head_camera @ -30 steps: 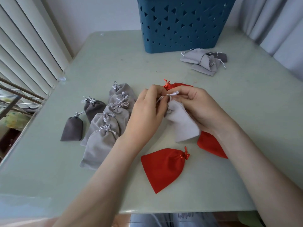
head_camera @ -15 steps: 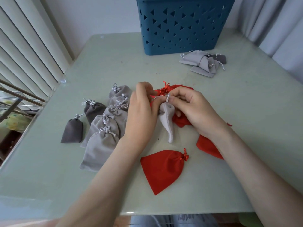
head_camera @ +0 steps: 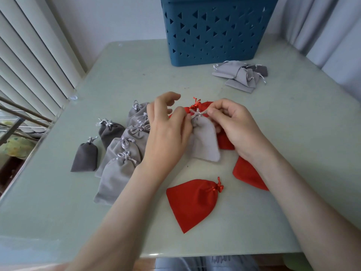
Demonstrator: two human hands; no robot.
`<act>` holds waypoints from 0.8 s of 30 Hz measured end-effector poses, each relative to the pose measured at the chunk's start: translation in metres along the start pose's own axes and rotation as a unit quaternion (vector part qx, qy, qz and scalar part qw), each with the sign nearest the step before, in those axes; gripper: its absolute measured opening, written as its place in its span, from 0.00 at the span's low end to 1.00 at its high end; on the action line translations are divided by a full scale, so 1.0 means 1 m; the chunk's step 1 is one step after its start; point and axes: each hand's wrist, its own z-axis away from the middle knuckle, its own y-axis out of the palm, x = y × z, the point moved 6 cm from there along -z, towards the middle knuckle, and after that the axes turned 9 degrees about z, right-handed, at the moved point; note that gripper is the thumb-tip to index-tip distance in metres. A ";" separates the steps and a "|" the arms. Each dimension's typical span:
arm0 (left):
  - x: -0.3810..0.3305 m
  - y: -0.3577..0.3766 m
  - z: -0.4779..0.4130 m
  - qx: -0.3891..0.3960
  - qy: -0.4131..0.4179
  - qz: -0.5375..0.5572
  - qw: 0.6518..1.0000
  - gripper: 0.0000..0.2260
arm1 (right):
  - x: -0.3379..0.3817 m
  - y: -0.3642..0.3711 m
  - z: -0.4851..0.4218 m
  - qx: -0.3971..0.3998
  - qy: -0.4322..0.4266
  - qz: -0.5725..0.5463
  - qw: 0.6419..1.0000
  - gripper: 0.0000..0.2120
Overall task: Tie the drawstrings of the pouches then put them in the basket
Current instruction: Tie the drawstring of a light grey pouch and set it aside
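Mid-table, between both hands: light grey velvet pouch [head_camera: 205, 145], mouth gathered at the far end, lower end resting on the pale green glossy table [head_camera: 293, 143]. At its neck, thin grey drawstring [head_camera: 197, 114], crossed over itself in a loose knot.

Of the left hand [head_camera: 166, 133]: thumb and forefinger pinched on the left end of the drawstring, remaining fingers lifted, loosely spread, holding nothing. Of the right hand [head_camera: 236, 128]: fingers curled inward, tips pinched on the right end of the same drawstring.

Just beyond the knot, partly hidden by the hands: red fabric pouch [head_camera: 206, 105] with a tied red cord. Under the right wrist, a second red pouch [head_camera: 248, 175], largely covered. Near the front edge, well apart from the others, a third red pouch [head_camera: 192, 202], tied, neck pointing right.

Left of the left hand: overlapping row of tied light grey pouches [head_camera: 117, 173], running far to near, each touching the next. Further left, two dark grey velvet pouches, both tied: the far one [head_camera: 110, 132] against the row, the near one [head_camera: 85, 157] just beside it.

At the far edge: tall blue plastic basket [head_camera: 214, 32] with triangular cut-outs, inside not visible. Just near and right of it, small heap of flat grey pouches [head_camera: 238, 75], cords loose.

Along the left, white slatted blinds [head_camera: 29, 55]; at far right, pale curtain [head_camera: 322, 26].
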 end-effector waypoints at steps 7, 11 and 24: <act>0.017 0.017 0.003 0.078 -0.123 0.125 0.981 0.13 | -0.011 -0.008 -0.005 -0.008 0.024 0.029 0.999 0.10; 0.018 0.025 0.005 0.206 -0.213 0.095 0.950 0.18 | -0.014 -0.005 -0.002 0.030 0.042 0.036 0.998 0.09; -0.009 0.014 0.038 0.563 -0.192 0.066 0.801 0.09 | -0.003 -0.018 0.011 0.067 0.036 0.166 0.983 0.13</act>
